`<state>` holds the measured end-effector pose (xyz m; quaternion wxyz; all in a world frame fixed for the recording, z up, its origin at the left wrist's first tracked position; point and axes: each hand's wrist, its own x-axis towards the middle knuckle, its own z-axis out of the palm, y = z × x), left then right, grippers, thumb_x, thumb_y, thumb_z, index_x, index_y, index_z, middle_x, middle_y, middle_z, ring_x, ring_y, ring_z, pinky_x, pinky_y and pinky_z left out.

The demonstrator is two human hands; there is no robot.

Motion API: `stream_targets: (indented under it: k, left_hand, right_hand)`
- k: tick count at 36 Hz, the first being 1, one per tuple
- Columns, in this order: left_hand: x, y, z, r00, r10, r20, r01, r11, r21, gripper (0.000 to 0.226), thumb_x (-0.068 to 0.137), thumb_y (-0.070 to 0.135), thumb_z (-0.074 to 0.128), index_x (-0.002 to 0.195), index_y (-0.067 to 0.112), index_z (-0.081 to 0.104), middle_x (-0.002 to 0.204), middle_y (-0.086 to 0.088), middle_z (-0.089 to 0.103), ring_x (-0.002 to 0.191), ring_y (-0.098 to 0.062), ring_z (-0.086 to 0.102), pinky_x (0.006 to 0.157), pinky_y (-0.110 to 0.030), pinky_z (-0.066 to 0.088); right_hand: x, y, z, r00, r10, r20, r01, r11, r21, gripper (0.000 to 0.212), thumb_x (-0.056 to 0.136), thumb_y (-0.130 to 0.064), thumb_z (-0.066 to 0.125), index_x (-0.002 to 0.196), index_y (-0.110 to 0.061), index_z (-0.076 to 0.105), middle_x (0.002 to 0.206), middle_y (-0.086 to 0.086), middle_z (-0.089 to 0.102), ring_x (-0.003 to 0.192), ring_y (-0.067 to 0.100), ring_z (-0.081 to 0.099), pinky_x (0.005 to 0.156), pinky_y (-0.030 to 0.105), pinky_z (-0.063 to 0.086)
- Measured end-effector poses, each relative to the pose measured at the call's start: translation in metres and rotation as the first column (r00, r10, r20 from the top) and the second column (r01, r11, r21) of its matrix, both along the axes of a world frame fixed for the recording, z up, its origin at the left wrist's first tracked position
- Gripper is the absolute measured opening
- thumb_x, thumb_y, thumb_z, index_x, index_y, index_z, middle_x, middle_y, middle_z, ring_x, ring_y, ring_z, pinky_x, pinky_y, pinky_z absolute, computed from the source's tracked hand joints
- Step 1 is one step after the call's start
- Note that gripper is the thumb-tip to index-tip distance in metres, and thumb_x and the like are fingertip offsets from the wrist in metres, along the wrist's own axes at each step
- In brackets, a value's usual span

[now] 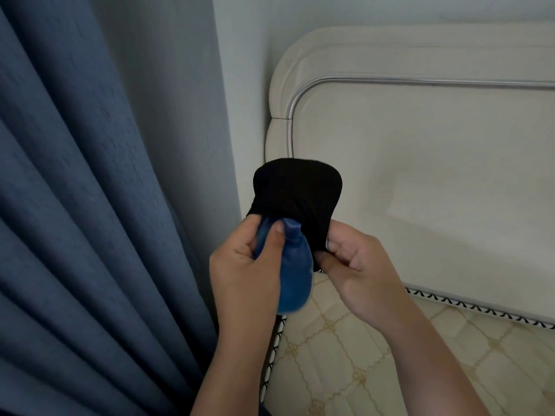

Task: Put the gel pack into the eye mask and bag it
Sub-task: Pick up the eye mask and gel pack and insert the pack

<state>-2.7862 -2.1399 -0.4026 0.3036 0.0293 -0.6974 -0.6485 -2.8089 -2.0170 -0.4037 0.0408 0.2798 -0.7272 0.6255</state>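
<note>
A black fabric eye mask [295, 192] is held up in the air in front of the headboard. A blue gel pack [295, 271] sticks out of its lower opening, its upper end hidden inside the mask. My left hand [246, 268] grips the gel pack, with the thumb pressed on the pack near the mask's edge. My right hand [354, 259] pinches the lower right edge of the mask between thumb and fingers. No bag is in view.
A cream padded headboard [435, 151] fills the right side. Below it lies a mattress [375, 355] with a gold lattice pattern and black-and-white piping. Blue curtains [90, 205] hang at the left against a pale wall [237, 85].
</note>
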Motion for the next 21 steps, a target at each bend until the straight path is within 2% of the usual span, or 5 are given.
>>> stream_targets:
  k: [7, 10, 14, 17, 21]
  left_hand:
    - [0.002, 0.001, 0.003, 0.942, -0.323, 0.093, 0.306, 0.938, 0.165, 0.019, 0.080, 0.016, 0.063, 0.082, 0.034, 0.067, 0.079, 0.012, 0.073, 0.075, -0.002, 0.068, 0.057, -0.011, 0.049]
    - [0.004, -0.002, 0.003, 0.890, -0.444, 0.106, 0.400, 0.870, 0.287, 0.022, 0.079, 0.011, 0.061, 0.092, 0.028, 0.065, 0.084, 0.008, 0.074, 0.080, -0.006, 0.070, 0.059, -0.014, 0.051]
    - [0.008, 0.000, 0.002, 0.866, -0.493, 0.084, 0.472, 0.860, 0.193, 0.031, 0.086, 0.002, 0.055, 0.100, 0.029, 0.062, 0.090, 0.010, 0.073, 0.085, -0.003, 0.068, 0.063, -0.010, 0.049]
    - [0.010, -0.002, 0.001, 0.828, -0.554, 0.085, 0.541, 0.830, 0.140, 0.042, 0.089, -0.006, 0.047, 0.104, 0.031, 0.059, 0.098, 0.012, 0.072, 0.093, -0.001, 0.066, 0.069, -0.009, 0.048]
    - [0.011, -0.003, 0.001, 0.791, -0.607, 0.081, 0.599, 0.794, 0.098, 0.048, 0.091, -0.007, 0.041, 0.118, 0.030, 0.055, 0.110, 0.009, 0.069, 0.105, -0.004, 0.062, 0.079, -0.011, 0.047]
  right_hand:
    - [-0.001, 0.003, -0.010, 0.995, -0.073, 0.068, 0.071, 0.997, 0.030, 0.032, 0.082, 0.013, 0.048, 0.088, -0.014, 0.063, 0.082, 0.009, 0.069, 0.079, 0.035, 0.065, 0.065, 0.048, 0.053]
    - [-0.001, 0.004, -0.010, 0.995, -0.070, 0.066, 0.068, 0.997, 0.027, 0.026, 0.082, 0.013, 0.051, 0.087, -0.009, 0.064, 0.081, 0.013, 0.068, 0.078, 0.033, 0.065, 0.066, 0.044, 0.053]
    - [-0.004, 0.008, -0.007, 0.968, 0.005, 0.251, 0.051, 0.975, -0.216, 0.020, 0.064, -0.001, 0.050, 0.074, -0.004, 0.067, 0.074, 0.019, 0.064, 0.070, 0.028, 0.060, 0.065, 0.036, 0.048]
    - [-0.004, 0.008, -0.006, 0.905, 0.210, 0.370, -0.002, 0.872, -0.490, 0.024, 0.057, -0.009, 0.056, 0.072, -0.010, 0.074, 0.076, 0.010, 0.070, 0.072, 0.018, 0.066, 0.065, 0.028, 0.053]
    - [-0.003, 0.002, -0.007, 0.935, 0.105, 0.338, 0.035, 0.922, -0.385, 0.016, 0.072, -0.021, 0.067, 0.086, -0.017, 0.073, 0.085, 0.002, 0.074, 0.081, 0.014, 0.069, 0.069, 0.023, 0.055]
